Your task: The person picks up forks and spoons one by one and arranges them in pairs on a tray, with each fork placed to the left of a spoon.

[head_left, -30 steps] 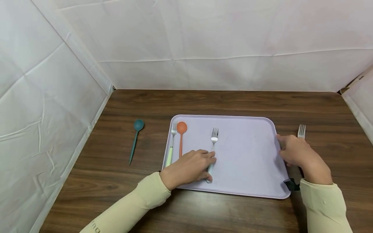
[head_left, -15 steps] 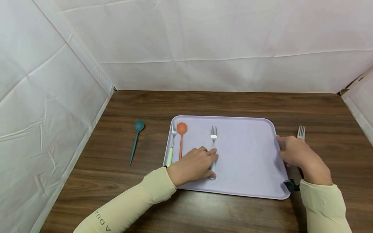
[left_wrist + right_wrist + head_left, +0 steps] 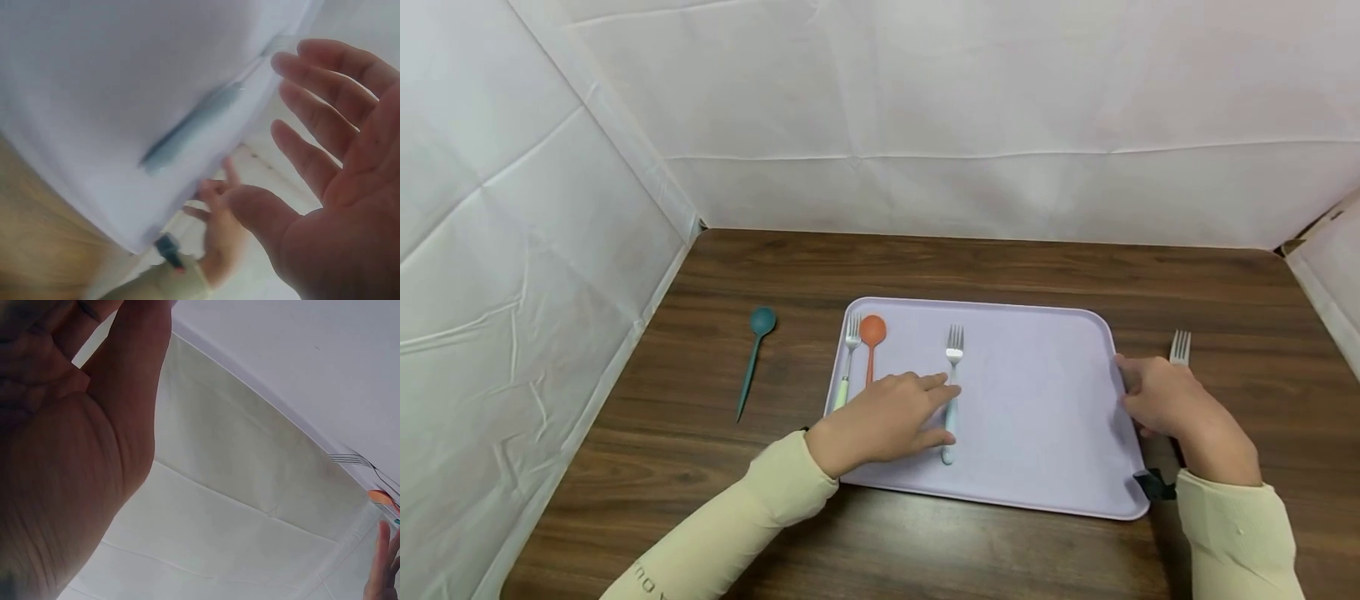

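In the head view a fork with a light blue handle point(image 3: 951, 412) lies on the lilac tray point(image 3: 1037, 400), tines away from me. My left hand point(image 3: 887, 421) hovers just over and beside that handle, fingers extended and thumb apart; the left wrist view shows the palm holding nothing. At the tray's right rim, my right hand point(image 3: 1172, 400) grips the edge with thumb and fingers, some of them hidden. Along the tray's left side lie a green-handled fork point(image 3: 852, 333) and an orange spoon point(image 3: 872, 332), their handle ends hidden behind my left hand and wrist.
A teal spoon point(image 3: 756, 350) lies on the wooden table point(image 3: 805, 262) left of the tray. Right of the tray is another fork point(image 3: 1181, 348), partly under my right hand. White sheeting point(image 3: 970, 100) surrounds the table at the back and sides.
The blue-handled fork's handle end has swung slightly right, leaving it straighter. My left hand has let go of it, and its fingers have spread. My right hand stays at the rim.
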`<act>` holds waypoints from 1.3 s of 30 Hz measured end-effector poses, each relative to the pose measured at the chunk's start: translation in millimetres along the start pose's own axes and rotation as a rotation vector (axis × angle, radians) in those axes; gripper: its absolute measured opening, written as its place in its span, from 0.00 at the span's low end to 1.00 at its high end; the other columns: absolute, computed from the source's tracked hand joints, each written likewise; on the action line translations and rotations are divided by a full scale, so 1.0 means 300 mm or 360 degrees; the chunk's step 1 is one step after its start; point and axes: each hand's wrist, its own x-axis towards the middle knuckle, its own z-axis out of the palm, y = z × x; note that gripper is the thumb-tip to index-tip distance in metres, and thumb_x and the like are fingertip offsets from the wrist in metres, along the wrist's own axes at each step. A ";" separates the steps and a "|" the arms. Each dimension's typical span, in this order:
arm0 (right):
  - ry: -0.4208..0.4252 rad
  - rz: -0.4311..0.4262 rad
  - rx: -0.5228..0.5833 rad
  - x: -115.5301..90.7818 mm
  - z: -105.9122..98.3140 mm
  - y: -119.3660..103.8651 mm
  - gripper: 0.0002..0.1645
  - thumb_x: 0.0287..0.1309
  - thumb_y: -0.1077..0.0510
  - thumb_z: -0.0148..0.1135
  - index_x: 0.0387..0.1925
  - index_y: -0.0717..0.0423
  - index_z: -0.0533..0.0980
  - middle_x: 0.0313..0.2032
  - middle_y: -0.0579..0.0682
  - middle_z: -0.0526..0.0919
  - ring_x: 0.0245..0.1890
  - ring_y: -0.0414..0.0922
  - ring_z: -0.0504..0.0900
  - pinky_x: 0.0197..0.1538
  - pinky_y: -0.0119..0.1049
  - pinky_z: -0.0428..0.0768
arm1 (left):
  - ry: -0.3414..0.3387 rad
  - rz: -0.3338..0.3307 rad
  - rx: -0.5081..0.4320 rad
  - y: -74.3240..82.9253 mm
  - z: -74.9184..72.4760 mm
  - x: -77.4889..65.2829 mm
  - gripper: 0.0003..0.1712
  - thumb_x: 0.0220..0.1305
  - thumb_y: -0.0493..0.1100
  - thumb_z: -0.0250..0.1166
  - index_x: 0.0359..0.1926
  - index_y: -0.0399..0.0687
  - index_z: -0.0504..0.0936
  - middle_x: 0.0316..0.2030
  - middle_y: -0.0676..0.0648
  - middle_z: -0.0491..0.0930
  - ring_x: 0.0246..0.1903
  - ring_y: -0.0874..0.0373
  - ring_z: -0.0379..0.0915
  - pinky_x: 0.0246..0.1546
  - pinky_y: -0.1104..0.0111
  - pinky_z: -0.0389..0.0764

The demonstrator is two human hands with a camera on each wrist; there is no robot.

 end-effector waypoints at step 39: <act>0.0013 -0.0011 0.0042 0.012 -0.003 0.010 0.37 0.50 0.68 0.58 0.60 0.78 0.57 0.24 0.58 0.82 0.13 0.44 0.78 0.21 0.38 0.75 | 0.0399 -0.0376 -0.0197 -0.167 -0.066 -0.174 0.31 0.57 0.51 0.65 0.60 0.44 0.72 0.46 0.45 0.78 0.44 0.54 0.75 0.44 0.61 0.74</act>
